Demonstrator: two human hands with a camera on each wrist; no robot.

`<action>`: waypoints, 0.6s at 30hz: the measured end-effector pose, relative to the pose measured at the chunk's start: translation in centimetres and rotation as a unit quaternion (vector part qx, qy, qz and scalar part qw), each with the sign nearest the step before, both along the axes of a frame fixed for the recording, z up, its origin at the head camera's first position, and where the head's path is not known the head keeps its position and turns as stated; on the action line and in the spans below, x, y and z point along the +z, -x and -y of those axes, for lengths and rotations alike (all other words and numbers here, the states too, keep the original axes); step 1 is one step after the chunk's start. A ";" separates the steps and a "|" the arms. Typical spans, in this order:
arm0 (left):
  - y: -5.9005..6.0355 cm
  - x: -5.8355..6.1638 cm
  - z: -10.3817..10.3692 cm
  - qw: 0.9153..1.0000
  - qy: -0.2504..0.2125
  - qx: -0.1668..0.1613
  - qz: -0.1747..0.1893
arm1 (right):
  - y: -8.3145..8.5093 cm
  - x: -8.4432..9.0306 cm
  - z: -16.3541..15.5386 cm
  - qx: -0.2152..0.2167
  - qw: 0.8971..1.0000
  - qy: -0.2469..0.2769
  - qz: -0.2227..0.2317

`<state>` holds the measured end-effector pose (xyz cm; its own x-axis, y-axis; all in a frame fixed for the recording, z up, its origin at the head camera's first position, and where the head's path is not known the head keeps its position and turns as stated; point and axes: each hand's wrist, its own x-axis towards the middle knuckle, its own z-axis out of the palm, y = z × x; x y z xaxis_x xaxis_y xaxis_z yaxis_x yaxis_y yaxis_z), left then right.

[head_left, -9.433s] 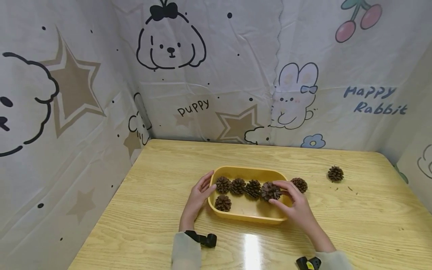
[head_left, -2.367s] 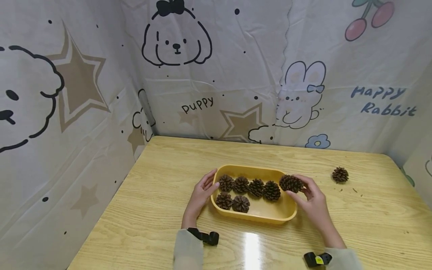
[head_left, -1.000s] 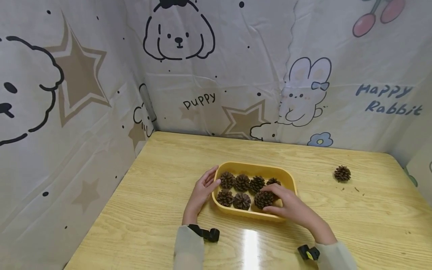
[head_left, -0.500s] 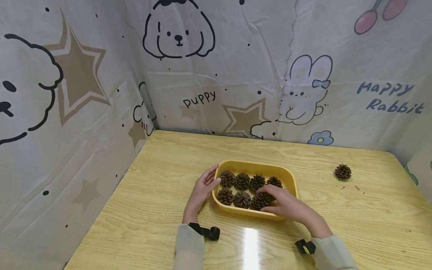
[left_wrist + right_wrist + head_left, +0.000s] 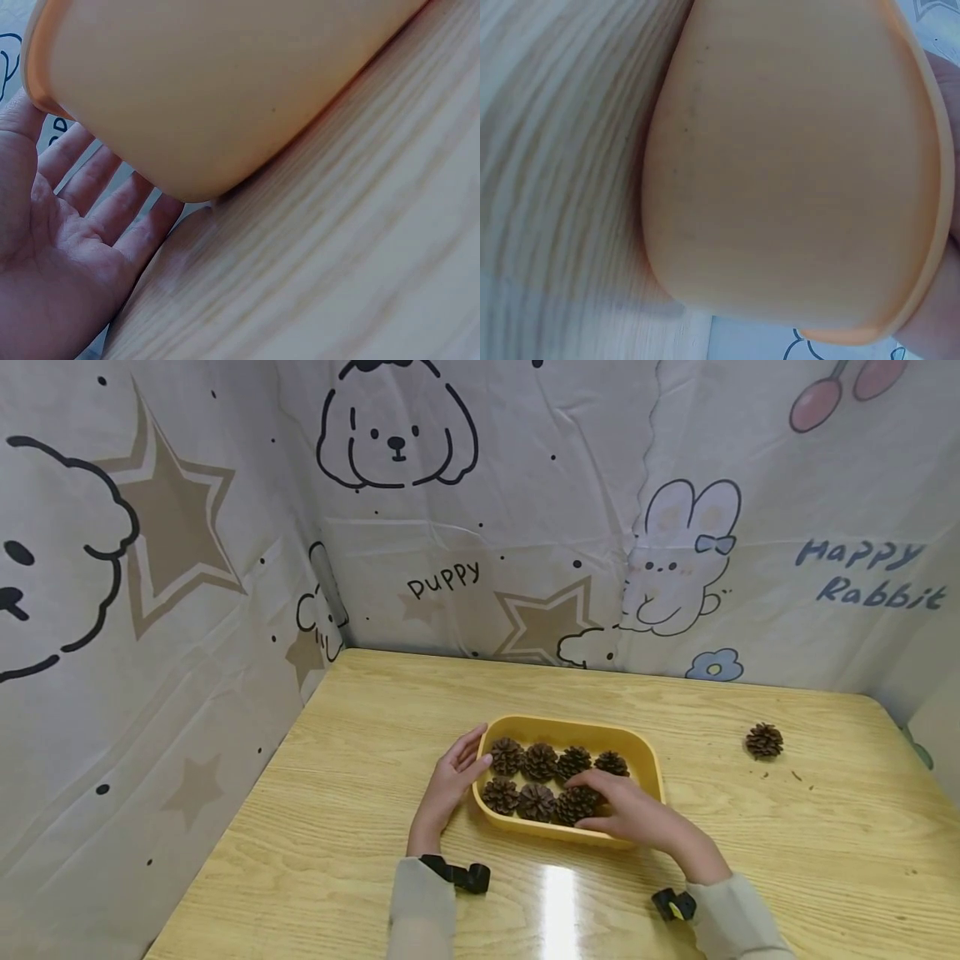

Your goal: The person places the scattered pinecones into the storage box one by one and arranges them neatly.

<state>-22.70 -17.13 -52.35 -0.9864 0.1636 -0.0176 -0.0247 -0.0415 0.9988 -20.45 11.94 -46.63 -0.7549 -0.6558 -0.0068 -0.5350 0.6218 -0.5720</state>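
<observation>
A yellow plastic tray (image 5: 645, 752) stands on the table with several brown pine cones inside in two rows, including one pine cone (image 5: 506, 756) at the back left. My left hand (image 5: 444, 789) holds the tray's left end, thumb at the rim and fingers along the outer wall; the left wrist view shows these fingers (image 5: 101, 180) fairly straight. Reaching in over the right side, my right hand (image 5: 626, 806) grips a pine cone (image 5: 576, 806) in the front row between thumb and fingers. In the right wrist view the tray's outer wall (image 5: 780, 172) hides most of that hand.
One more pine cone (image 5: 764, 741) lies on the wooden table (image 5: 360, 735) at the far right, with small brown scraps near it. A printed cloth (image 5: 450, 527) hangs behind and at the sides.
My right hand has put a pine cone in the front row, picked another from the tray's right edge, and brought it left beside that row. My left hand stays on the tray.
</observation>
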 end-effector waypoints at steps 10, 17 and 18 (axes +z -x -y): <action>0.0 0.1 0.0 1.000 -0.007 0.000 0.001 | -0.1 0.1 -0.2 -0.001 1.000 0.023 0.013; 0.0 0.0 0.0 1.000 -0.009 -0.001 -0.001 | -0.2 0.4 -0.3 -0.010 0.999 0.028 0.018; 0.0 0.0 0.0 1.000 -0.009 -0.001 -0.001 | -0.3 0.4 -0.4 -0.011 0.999 0.033 0.022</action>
